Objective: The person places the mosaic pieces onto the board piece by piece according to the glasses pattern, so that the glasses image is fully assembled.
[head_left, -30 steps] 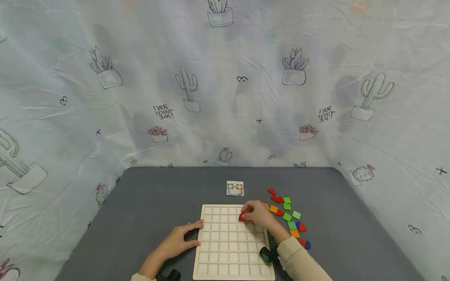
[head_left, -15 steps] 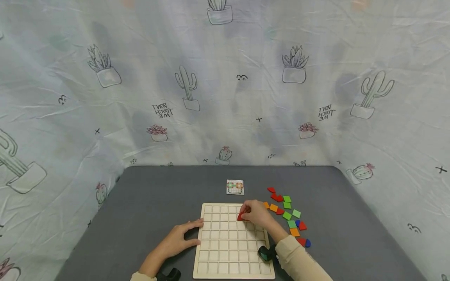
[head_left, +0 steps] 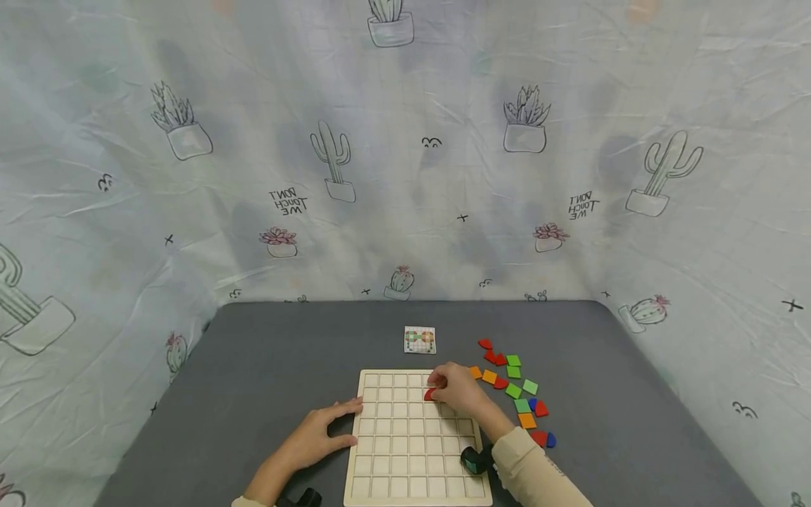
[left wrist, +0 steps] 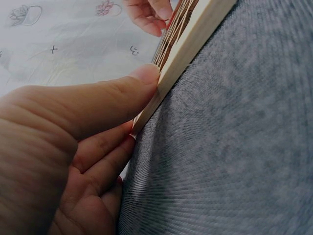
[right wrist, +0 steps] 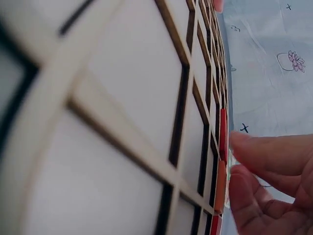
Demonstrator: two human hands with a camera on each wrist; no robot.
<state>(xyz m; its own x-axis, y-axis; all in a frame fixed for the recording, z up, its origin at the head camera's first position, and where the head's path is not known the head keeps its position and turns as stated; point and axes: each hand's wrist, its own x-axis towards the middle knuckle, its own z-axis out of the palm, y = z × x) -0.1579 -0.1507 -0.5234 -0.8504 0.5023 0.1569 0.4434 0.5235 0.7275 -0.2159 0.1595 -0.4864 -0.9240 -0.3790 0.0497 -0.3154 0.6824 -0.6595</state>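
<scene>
The wooden grid board (head_left: pixel 399 445) lies on the grey table before me. My left hand (head_left: pixel 318 435) is spread along its left edge; in the left wrist view the thumb (left wrist: pixel 145 76) and fingertips touch the board's side. Over the upper right cells is my right hand (head_left: pixel 461 394), its fingertips right at a red rounded tile (head_left: pixel 429 394). From the right wrist, this red tile (right wrist: pixel 223 134) shows at a far cell, with an orange tile (right wrist: pixel 220 186) and another red one (right wrist: pixel 214 225) beside it. No tile shows between the right thumb and finger (right wrist: pixel 266 152).
Loose tiles in red, orange, green and blue lie right of the board, among them a green tile (head_left: pixel 513 391) and an orange tile (head_left: pixel 527 420). A small printed pattern card (head_left: pixel 420 340) lies behind the board. A cactus-print curtain (head_left: pixel 405 176) encloses the table.
The red tile, earlier tipped up in the right fingers, now lies flatter at its cell. The right fingers have shifted slightly. The left hand keeps its place at the board's edge.
</scene>
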